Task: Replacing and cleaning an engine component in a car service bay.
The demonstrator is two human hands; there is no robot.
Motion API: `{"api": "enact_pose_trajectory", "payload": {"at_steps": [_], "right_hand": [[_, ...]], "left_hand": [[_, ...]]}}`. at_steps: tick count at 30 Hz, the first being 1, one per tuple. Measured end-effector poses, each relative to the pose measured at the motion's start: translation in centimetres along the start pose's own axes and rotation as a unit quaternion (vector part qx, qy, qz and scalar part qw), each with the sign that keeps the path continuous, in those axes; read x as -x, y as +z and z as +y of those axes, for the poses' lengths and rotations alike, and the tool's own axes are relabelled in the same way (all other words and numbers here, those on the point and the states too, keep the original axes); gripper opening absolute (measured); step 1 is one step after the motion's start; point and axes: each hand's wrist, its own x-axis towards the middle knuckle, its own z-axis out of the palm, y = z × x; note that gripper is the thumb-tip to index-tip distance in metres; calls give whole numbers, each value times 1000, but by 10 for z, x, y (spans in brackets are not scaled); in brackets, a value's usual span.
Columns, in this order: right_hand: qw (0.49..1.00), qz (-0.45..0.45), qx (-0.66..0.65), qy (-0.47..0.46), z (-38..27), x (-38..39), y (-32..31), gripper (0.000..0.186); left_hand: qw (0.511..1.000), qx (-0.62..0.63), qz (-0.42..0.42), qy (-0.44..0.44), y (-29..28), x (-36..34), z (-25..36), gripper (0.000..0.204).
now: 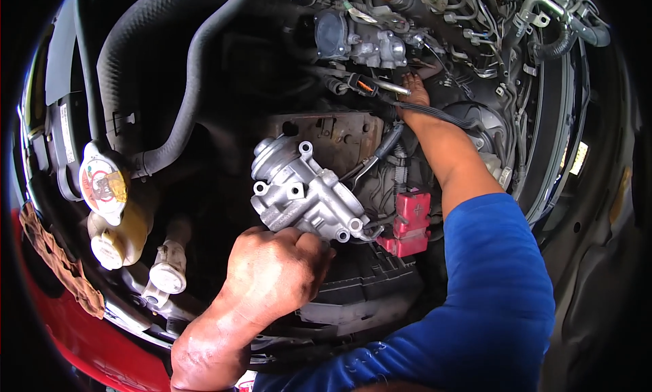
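Note:
My left hand point(278, 263) is closed round the lower part of a silver cast-metal housing point(299, 188) with a round capped end and bolt bosses, held above the engine bay. My right hand point(415, 93) reaches deep into the upper middle of the bay, beside a short metal tube point(394, 88) and under a dark corrugated hose. Its fingers are extended and partly in shadow; what they touch is unclear. Above it sits another silver component point(367, 42) with a dark round face. Behind the held housing is a rusty metal tray point(350, 137).
Thick rubber hoses point(190, 93) run down the left to a radiator cap point(102, 181). Nearby are plastic reservoirs point(109, 249) and a brown rag point(58, 263) on the front edge. A red terminal cover point(411, 215) is at right centre. Metal lines and brackets crowd the upper right.

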Motion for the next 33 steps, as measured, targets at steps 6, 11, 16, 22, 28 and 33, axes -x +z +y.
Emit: {"api": "enact_pose_trajectory", "payload": {"at_steps": [6,11,16,22,28,33], "right_hand": [[1000,-11,18,-8,8,6,5,61],[998,-53,15,32,1,23,-18,64],[997,-49,17,64,6,26,9,61],[996,-27,14,79,19,24,-9,62],[996,-57,19,72,-1,25,-20,66],[998,-9,1,59,8,21,3,65]], "left_hand": [[999,-14,-17,33,2,-5,-3,24],[999,-21,-20,13,0,-1,-3,25],[999,-9,-22,29,1,-5,-2,24],[999,-5,-16,34,5,-4,-3,24],[1000,-7,-5,1,2,2,-4,30],[1000,-4,-14,14,2,0,-4,27]]}}
